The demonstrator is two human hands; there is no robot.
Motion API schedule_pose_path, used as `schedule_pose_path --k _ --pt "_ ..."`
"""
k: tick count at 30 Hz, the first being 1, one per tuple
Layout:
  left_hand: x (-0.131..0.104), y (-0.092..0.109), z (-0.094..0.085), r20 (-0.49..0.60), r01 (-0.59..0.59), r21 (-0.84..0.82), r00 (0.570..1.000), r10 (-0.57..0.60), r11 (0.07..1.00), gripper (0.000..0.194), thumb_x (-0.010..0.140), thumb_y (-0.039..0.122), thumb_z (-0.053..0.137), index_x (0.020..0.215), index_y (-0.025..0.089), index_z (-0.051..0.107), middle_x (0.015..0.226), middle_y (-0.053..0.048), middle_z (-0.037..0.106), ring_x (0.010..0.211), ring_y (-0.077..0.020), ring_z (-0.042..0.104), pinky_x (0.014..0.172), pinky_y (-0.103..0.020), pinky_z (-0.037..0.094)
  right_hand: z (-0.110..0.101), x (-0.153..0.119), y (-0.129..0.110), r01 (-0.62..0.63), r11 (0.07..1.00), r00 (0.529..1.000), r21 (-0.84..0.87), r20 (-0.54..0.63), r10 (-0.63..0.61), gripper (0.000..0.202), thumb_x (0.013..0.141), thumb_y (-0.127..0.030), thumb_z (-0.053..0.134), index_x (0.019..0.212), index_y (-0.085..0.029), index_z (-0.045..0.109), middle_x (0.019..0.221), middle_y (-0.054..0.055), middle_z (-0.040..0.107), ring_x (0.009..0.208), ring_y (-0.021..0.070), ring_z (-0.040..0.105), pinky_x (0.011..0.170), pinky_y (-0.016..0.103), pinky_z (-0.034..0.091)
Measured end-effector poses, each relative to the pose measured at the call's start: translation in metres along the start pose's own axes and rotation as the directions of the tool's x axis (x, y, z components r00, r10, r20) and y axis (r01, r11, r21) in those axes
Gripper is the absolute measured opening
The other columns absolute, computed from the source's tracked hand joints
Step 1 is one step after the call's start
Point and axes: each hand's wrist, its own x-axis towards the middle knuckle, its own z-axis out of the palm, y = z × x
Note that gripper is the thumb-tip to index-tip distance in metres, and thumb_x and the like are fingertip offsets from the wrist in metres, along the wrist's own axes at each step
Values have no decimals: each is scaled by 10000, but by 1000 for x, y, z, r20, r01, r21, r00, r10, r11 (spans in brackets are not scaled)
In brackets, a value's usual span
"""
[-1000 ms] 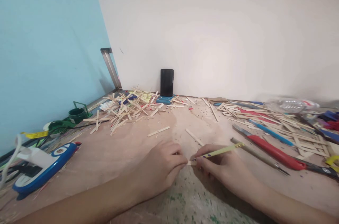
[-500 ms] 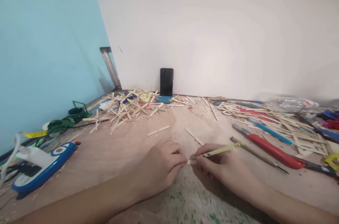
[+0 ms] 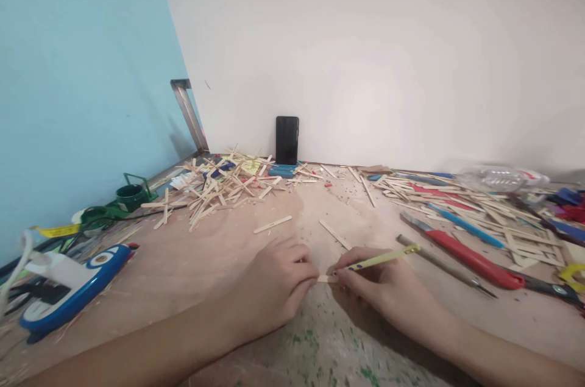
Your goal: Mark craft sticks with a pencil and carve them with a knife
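Between my two hands a popsicle stick [image 3: 326, 279] lies low over the table, its ends hidden by my fingers. My left hand [image 3: 280, 282] is closed, with thumb and forefinger pinching the stick's left end. My right hand [image 3: 381, 277] grips a slim yellow pen [image 3: 381, 259] with dark spots, tilted up to the right. The pen's tip is hidden by the fingers near the stick's right end. Just beyond my hands lie two loose popsicle sticks, one on the left [image 3: 273, 224] and another [image 3: 334, 234] near my right fingers.
A black phone [image 3: 287, 140] leans on the white board behind a heap of sticks [image 3: 223, 186]. On the right lie a brown pen-like tool [image 3: 443, 265], red-handled scissors [image 3: 475, 258], a blue pen [image 3: 466, 225] and more sticks. A blue-and-white power strip [image 3: 77, 292] sits left.
My left hand has shifted slightly left, so a little more of the stick shows between my hands. My right hand and the pen stay almost in place.
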Motion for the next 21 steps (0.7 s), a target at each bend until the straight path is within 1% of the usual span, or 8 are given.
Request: schedule_pose_path --k 9,21 --pt "0 -1 1 6 -8 8 1000 8 1000 206 1009 133 585 901 180 753 891 -34 695 868 -186 616 789 -318 451 1 -1 0 -4 1000 1000 1 -2 4 274 870 -466 628 831 -239 777 754 56 738 665 223 642 613 333 516" --pt "0 0 0 1 -28 13 1000 28 1000 217 1009 116 582 893 165 760 879 -33 688 858 -183 609 787 -314 437 1 0 2 -7 1000 1000 5 1 7 242 892 -430 633 845 -238 772 757 50 733 670 219 645 618 329 518"
